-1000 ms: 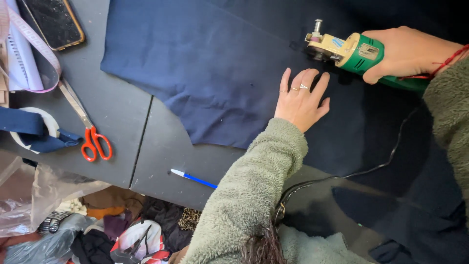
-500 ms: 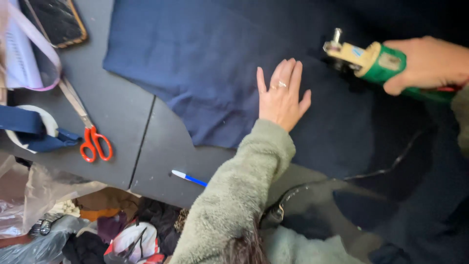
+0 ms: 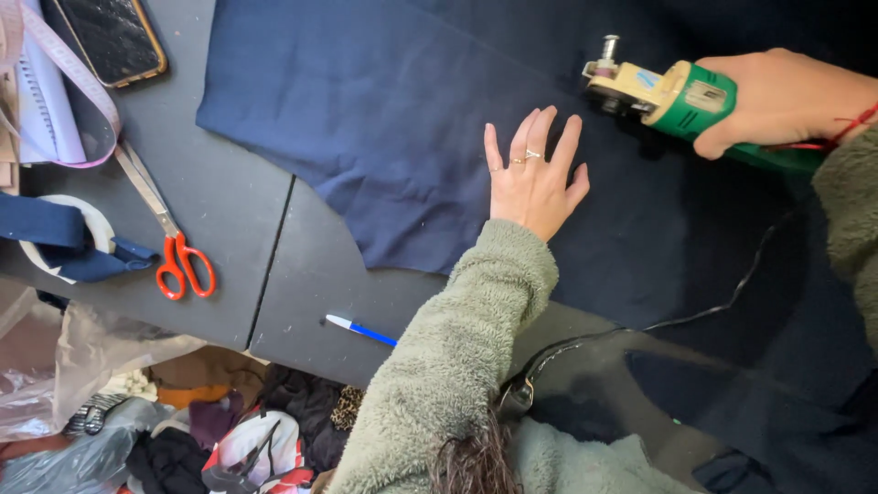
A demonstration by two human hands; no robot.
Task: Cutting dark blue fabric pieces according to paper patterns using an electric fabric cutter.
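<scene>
Cutter (image 3: 672, 96) blade hides behind housing; right hand (image 3: 786, 96) grips handle.

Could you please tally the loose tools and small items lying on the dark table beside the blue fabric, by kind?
Scissors: 1
Pen: 1
Phone: 1
Tape measure: 1
Tape roll: 1
Total: 5

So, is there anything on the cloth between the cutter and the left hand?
Nothing visible: only bare navy cloth lies between the cutter, held in the right hand, and the left hand pressed flat on it.
</scene>
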